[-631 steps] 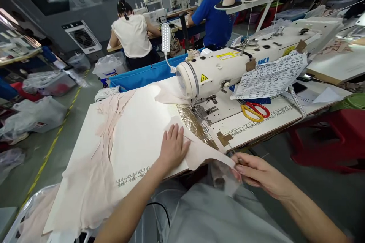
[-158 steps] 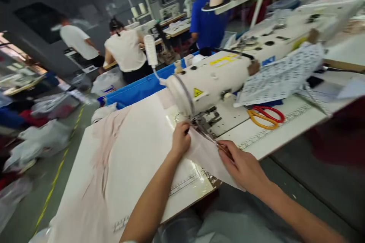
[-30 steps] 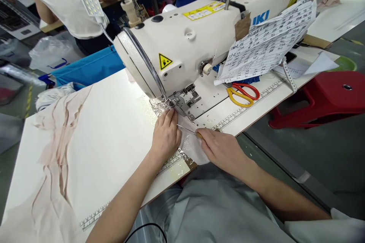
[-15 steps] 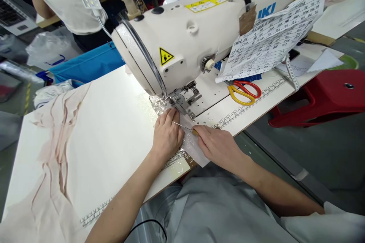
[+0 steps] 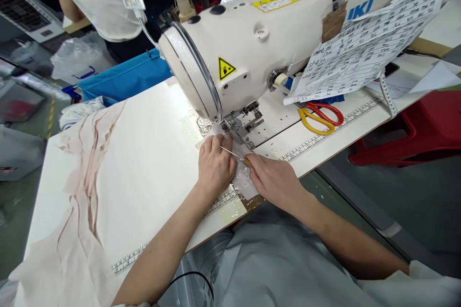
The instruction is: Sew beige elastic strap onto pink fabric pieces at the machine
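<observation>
My left hand (image 5: 215, 160) presses on a strip of pale, sheer fabric (image 5: 246, 183), its fingers bent and close together just in front of the presser foot (image 5: 236, 135). In my right hand (image 5: 272, 175) is an awl with a thin metal shaft (image 5: 232, 153) and a yellowish handle, mostly hidden by the fingers. The shaft points left and reaches across to the fingers of my left hand. Above both hands stands the white head of the sewing machine (image 5: 245, 48). My left fingertips partly hide the fabric near the needle.
Pale pink fabric (image 5: 86, 192) lies along the table's left side. Scissors with red and yellow handles (image 5: 320, 119) rest right of the needle area, below a written paper sheet (image 5: 363, 43). A red stool (image 5: 410, 129) is at the right. A person in white (image 5: 97, 0) is beyond the table.
The whole view has shifted, so the machine and table appear farther right. Pale fabric now shows left of my left fingers, and the strip's near end has drawn toward the machine. Both hands keep their hold.
</observation>
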Available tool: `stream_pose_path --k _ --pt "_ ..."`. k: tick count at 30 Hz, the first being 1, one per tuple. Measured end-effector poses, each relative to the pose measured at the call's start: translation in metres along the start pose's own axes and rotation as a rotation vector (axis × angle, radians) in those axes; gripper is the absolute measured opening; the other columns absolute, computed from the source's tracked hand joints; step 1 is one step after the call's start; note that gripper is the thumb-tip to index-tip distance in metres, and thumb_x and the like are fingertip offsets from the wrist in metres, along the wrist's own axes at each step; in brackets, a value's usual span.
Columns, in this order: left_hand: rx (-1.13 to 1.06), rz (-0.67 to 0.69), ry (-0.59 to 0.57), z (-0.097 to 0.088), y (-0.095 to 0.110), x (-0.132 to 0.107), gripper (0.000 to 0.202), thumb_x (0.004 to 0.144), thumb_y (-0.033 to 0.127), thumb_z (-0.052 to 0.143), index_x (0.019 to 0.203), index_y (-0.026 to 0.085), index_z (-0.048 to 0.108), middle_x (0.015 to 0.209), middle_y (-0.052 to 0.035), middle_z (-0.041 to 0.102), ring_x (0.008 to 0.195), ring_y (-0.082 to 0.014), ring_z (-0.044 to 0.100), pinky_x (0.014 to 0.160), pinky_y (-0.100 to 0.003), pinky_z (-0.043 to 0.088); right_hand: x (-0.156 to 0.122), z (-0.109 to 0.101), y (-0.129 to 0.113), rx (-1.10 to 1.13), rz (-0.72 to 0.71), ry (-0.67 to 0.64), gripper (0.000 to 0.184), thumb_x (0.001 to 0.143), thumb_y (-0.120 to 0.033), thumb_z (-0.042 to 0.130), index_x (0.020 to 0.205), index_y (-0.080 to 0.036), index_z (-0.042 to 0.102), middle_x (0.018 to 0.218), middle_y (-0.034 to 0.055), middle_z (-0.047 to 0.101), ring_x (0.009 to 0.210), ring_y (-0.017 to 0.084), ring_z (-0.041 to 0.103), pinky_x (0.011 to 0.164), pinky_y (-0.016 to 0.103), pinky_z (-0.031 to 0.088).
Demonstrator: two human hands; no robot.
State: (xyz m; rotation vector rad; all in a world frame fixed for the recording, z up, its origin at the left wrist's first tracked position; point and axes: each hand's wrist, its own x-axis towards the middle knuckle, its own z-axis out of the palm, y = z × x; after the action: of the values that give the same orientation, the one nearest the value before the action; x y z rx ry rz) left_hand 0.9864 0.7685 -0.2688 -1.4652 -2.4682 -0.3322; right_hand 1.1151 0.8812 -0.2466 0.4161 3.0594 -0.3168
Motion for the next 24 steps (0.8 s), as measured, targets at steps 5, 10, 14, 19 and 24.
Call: stream_pose_path --k 5,10,14,19,24 --pt "-0.003 0.031 0.024 0.003 -0.006 0.003 0.041 0.091 0.02 0.046 0.128 0.007 0.058 0.124 -0.0181 0.06 0.116 -0.0323 0.05 0.095 -0.046 0.046 0.0 0.001 -0.001 0.029 0.019 0.017 0.026 0.096 -0.016 0.04 0.115 -0.015 0.057 0.094 0.0072 0.073 0.073 0.022 0.069 0.05 0.029 0.03" --pt "0.029 0.039 0.038 0.001 -0.011 0.001 0.04 0.09 0.014 0.045 0.127 0.008 0.059 0.126 -0.0159 0.062 0.122 -0.0321 0.049 0.099 -0.046 0.043 -0.01 0.004 0.002 0.111 -0.011 0.082 0.024 0.093 -0.014 0.041 0.111 -0.014 0.059 0.083 0.0051 0.072 0.067 0.021 0.068 0.052 0.028 0.033" --pt "0.015 0.056 0.026 0.0 -0.007 -0.001 0.039 0.091 0.011 0.043 0.126 0.009 0.06 0.131 -0.0138 0.061 0.126 -0.0306 0.048 0.103 -0.044 0.041 -0.018 0.007 0.007 0.161 -0.06 0.196 0.022 0.091 -0.013 0.043 0.106 -0.013 0.06 0.08 0.0048 0.071 0.064 0.02 0.065 0.052 0.027 0.033" --pt "-0.034 0.077 0.007 -0.002 0.005 -0.003 0.036 0.093 0.021 0.046 0.123 0.01 0.062 0.132 -0.0145 0.061 0.126 -0.0294 0.051 0.107 -0.045 0.039 -0.02 0.009 0.01 0.164 -0.087 0.223 0.023 0.09 -0.012 0.041 0.104 -0.014 0.06 0.078 0.0045 0.07 0.062 0.02 0.064 0.053 0.027 0.033" --pt "-0.014 0.062 -0.021 -0.002 0.005 -0.003 0.038 0.09 0.019 0.048 0.125 0.012 0.061 0.134 -0.0141 0.06 0.126 -0.0304 0.051 0.108 -0.047 0.038 -0.02 0.007 0.009 0.177 -0.064 0.188 0.022 0.091 -0.013 0.042 0.106 -0.015 0.059 0.081 0.0045 0.071 0.065 0.02 0.065 0.054 0.026 0.034"
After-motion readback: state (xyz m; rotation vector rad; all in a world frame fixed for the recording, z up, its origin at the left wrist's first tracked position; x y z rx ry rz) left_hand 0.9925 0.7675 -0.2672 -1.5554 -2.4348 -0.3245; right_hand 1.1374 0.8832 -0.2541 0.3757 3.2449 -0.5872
